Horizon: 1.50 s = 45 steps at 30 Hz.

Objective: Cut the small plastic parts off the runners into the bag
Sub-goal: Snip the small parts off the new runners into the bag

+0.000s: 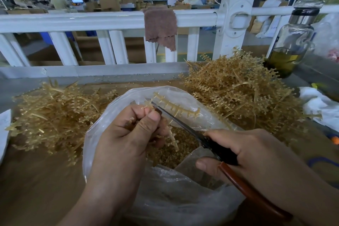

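A tan runner (176, 107) is being pinched between the left hand's (128, 137) thumb and curled fingers over the open bag (100, 115), and the scissors (185, 126), gripped by the handles in the right hand (256, 154), are being pressed against its stubs, blades nearly together (mid-snip, seemingly). Trimming is judged under way, cut parts (183, 152) lying in the bag; next the blades are needing reopening close to the left fingertips (146, 110). The bag is being crowded by a right heap (238, 86) and a left heap (55, 113) of runners, neither blocking the cut.

Left grip (126, 134) and right grip (244, 152) both bare hands, bare forearms (95, 203), short plain thumbnails (153, 115)
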Motion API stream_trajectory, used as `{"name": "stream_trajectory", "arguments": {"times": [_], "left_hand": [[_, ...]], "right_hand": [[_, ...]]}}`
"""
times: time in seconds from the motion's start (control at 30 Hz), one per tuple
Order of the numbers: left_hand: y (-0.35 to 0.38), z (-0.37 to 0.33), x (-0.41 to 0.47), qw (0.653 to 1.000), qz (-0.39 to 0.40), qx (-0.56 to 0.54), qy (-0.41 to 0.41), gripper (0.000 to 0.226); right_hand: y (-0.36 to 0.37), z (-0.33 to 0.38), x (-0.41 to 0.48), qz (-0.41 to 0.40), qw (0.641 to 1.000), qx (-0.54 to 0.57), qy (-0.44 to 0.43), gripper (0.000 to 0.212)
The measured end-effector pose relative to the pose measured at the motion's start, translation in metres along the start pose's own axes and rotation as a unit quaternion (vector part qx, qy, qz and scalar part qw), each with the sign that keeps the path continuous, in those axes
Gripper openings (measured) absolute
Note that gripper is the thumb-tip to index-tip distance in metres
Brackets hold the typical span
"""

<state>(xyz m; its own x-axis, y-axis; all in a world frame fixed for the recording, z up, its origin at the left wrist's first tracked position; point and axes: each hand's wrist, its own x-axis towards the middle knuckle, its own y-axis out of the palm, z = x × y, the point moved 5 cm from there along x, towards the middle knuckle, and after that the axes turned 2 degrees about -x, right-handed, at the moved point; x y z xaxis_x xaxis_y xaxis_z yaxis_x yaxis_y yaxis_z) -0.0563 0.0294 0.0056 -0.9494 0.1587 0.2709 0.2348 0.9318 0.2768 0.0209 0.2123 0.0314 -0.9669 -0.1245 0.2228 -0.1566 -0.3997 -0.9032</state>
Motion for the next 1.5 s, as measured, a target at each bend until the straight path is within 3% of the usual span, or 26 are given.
{"name": "stream_trajectory", "arguments": {"times": [0.13,0.5,0.87,1.27,1.5], "left_hand": [[0.0,0.002,0.0,1.0,-0.003,-0.005,-0.004,0.021],[0.001,0.001,-0.002,1.0,-0.001,-0.011,-0.013,0.013],[-0.004,0.01,-0.002,0.997,-0.035,0.002,-0.062,0.026],[-0.011,0.002,-0.001,0.997,-0.064,0.052,0.0,0.021],[-0.009,0.0,-0.003,0.998,-0.053,0.011,-0.011,0.029]], "right_hand": [[0.0,0.0,0.001,0.001,1.0,0.0,-0.001,0.057],[-0.006,0.006,0.0,0.019,1.0,-0.005,0.017,0.045],[0.002,0.002,0.001,0.049,0.998,-0.014,0.026,0.053],[0.002,0.004,-0.001,0.032,0.999,0.015,0.005,0.04],[0.004,0.003,-0.001,0.022,1.0,0.016,0.003,0.055]]}}
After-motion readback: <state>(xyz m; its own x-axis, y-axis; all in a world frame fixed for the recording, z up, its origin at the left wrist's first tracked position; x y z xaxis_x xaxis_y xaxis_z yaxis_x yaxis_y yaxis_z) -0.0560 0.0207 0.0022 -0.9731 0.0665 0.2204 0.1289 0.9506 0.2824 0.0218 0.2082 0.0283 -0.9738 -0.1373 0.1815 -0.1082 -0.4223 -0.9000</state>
